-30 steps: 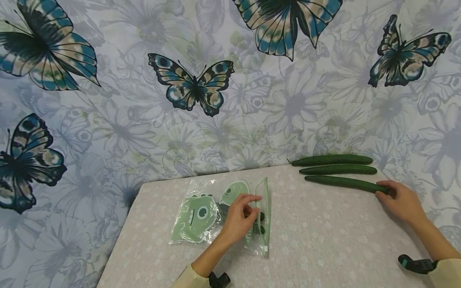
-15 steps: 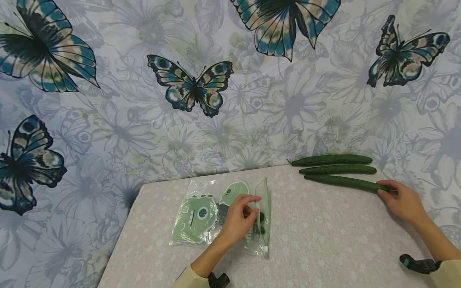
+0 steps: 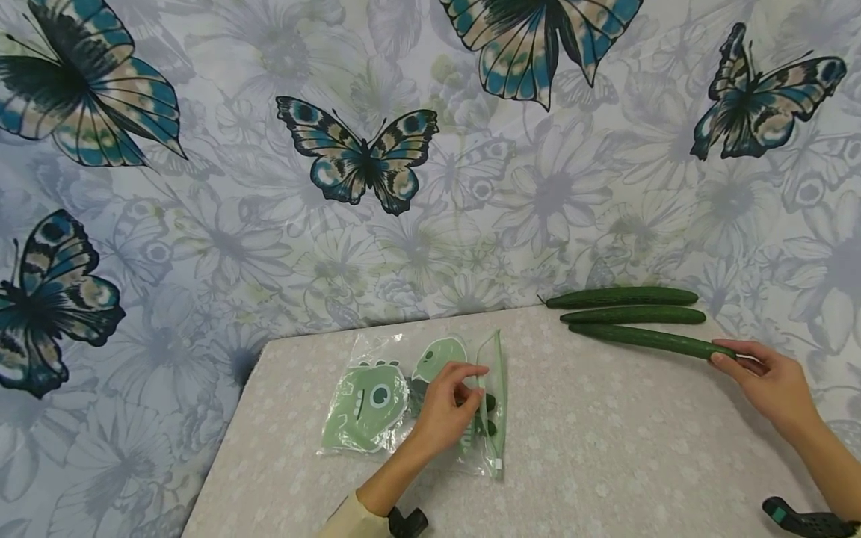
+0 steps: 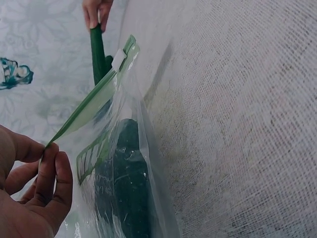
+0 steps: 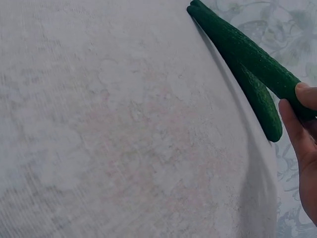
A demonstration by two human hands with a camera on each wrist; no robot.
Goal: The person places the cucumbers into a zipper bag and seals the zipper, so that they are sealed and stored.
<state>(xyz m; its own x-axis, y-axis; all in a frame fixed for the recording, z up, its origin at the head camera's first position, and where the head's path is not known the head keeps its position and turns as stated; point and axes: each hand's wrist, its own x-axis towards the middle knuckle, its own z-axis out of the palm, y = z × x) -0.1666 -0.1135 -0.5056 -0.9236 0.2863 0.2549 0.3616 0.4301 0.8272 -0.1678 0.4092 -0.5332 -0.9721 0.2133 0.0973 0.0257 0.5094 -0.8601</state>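
My left hand (image 3: pixel 442 415) pinches the green zip edge of a clear zip bag (image 3: pixel 366 411) printed with green cartoon dinosaurs. The left wrist view shows the zip edge (image 4: pixel 79 111) between thumb and fingers, the bag's mouth gaping, and dark green cucumbers (image 4: pixel 130 178) inside. Over at the right, my right hand (image 3: pixel 773 385) grips the right end of a long cucumber (image 3: pixel 646 338). In the right wrist view that held end stands raised off the tablecloth, above another cucumber (image 5: pixel 262 109), while the far end stays low by it.
Two more cucumbers, a middle one (image 3: pixel 632 314) and a back one (image 3: pixel 622 297), lie side by side at the table's back right. A pale patterned cloth covers the table (image 3: pixel 592 448). Behind it hangs a butterfly-print backdrop (image 3: pixel 235 246).
My right hand has shifted slightly right, and the cucumber's gripped end has swung that way with it. The left hand and the bag have stayed in place.
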